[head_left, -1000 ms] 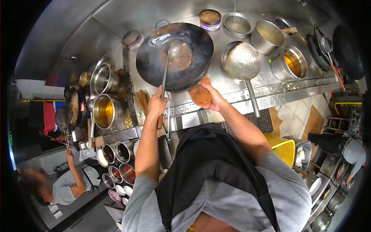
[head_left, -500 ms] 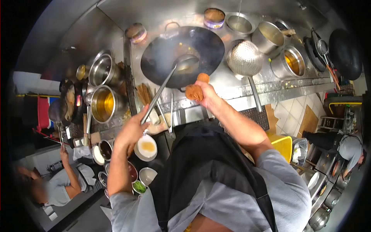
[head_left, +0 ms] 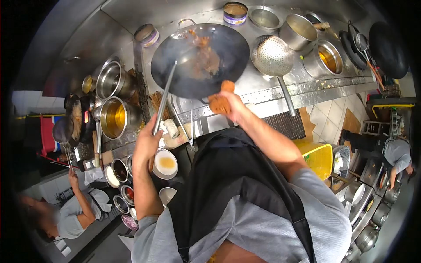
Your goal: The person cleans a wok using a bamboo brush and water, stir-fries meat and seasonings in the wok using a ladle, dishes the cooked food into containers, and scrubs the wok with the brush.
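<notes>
My left hand [head_left: 146,141] is wrapped around the long metal handle of a ladle [head_left: 165,97]. The ladle's head reaches into the black wok [head_left: 234,50], where steam blurs it. Brown pieces of food [head_left: 206,60] spread from the wok's middle up to its far rim, some seemingly in the air. On the wok's near side, my right hand [head_left: 233,105] grips an orange-brown cloth [head_left: 219,104] bunched at the near handle, which the cloth mostly hides.
Right of the wok lies a perforated strainer [head_left: 272,55], with a pot of oil [head_left: 326,59] beyond. Another oil pot [head_left: 115,117] stands left. Near my left arm sit a white bowl [head_left: 165,164] and several small containers. Co-workers stand at left [head_left: 79,215] and far right [head_left: 397,151].
Food has spread up toward the wok's far side. The ladle's head has shifted left and its handle is steeper. My right hand keeps its grip on the cloth at the wok's near edge.
</notes>
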`<state>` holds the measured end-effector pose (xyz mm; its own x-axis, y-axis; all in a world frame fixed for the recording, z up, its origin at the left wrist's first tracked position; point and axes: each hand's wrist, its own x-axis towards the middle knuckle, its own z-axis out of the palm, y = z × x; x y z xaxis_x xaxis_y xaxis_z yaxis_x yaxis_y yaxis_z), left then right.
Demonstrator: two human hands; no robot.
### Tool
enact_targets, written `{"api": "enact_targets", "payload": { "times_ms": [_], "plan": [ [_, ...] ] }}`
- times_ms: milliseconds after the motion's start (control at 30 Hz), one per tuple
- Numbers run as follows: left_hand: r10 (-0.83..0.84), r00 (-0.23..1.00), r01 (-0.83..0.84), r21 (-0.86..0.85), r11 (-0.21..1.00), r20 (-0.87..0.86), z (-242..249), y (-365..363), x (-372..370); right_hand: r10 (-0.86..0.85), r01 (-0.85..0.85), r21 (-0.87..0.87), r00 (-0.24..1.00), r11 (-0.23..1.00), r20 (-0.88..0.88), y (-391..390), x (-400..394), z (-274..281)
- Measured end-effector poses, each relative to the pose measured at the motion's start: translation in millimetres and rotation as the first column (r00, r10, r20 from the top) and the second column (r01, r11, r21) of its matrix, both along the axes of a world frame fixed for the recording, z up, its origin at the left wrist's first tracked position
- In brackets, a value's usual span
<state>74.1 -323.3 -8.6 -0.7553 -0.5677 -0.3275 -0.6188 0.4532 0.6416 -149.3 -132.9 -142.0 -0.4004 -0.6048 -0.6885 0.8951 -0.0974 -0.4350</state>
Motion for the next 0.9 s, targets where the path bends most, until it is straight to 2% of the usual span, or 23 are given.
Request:
{"api": "enact_targets", "payload": {
  "times_ms": [33, 100, 167, 267, 333, 400, 467, 500, 567, 700, 767, 800, 867, 900],
  "plan": [
    [0.08, 0.975, -0.091, 0.044, 0.995, 0.208, 12, -5, -14, -0.006, 0.006, -0.007, 1.0, 1.0, 0.0, -11, -10, -6],
    [-0.053, 0.999, 0.054, -0.251, 0.966, 0.014, -42, -30, -30, 0.032, -0.028, 0.078, 0.998, 0.997, -0.052, -29, -29, -26],
    [-0.01, 1.0, 0.013, -0.3, 0.954, 0.01, -70, -35, -69, 0.089, -0.085, 0.058, 0.994, 0.995, -0.065, -31, -40, -36],
    [0.07, 0.997, -0.062, -0.248, 0.967, 0.023, -116, -35, -107, 0.156, -0.154, 0.025, 0.985, 0.988, -0.073, -47, -58, -75],
    [-0.069, 0.995, 0.051, -0.219, 0.974, -0.078, -137, -38, -112, 0.191, -0.19, 0.03, 0.981, 0.981, -0.046, -54, -70, -102],
    [-0.106, 0.994, 0.097, -0.192, 0.977, -0.035, -108, -34, -101, 0.21, -0.208, 0.037, 0.977, 0.977, -0.047, -53, -73, -105],
    [-0.243, 0.953, 0.289, -0.297, 0.91, 0.183, -74, -37, -79, 0.227, -0.225, 0.042, 0.973, 0.973, -0.047, -50, -73, -99],
    [-0.244, 0.952, 0.291, -0.3, 0.908, 0.185, -61, -39, -69, 0.247, -0.244, 0.06, 0.967, 0.968, -0.061, -47, -72, -87],
    [-0.264, 0.937, 0.34, -0.42, 0.841, 0.23, -40, -40, -54, 0.264, -0.258, 0.078, 0.962, 0.963, -0.074, -46, -73, -81],
    [-0.201, 0.917, 0.336, -0.399, 0.853, 0.343, -1, -22, -35, 0.232, -0.226, 0.096, 0.971, 0.969, -0.063, -44, -69, -79],
    [-0.232, 0.948, 0.268, -0.152, 0.951, 0.219, 23, -25, -11, 0.1, -0.097, 0.084, 0.994, 0.992, -0.032, -34, -53, -49],
    [-0.29, 0.934, 0.316, -0.105, 0.943, 0.206, 32, -34, 2, 0.017, -0.018, 0.083, 1.0, 0.996, 0.012, -27, -44, -22],
    [-0.383, 0.915, 0.39, -0.037, 0.92, 0.124, 26, -51, 19, 0.004, -0.009, 0.082, 0.998, 0.997, 0.056, -21, -34, -19],
    [-0.309, 0.912, 0.32, 0.002, 0.947, 0.27, 38, -37, 2, 0.016, -0.017, 0.115, 1.0, 0.993, 0.015, -27, -33, -20]
  ]
}}
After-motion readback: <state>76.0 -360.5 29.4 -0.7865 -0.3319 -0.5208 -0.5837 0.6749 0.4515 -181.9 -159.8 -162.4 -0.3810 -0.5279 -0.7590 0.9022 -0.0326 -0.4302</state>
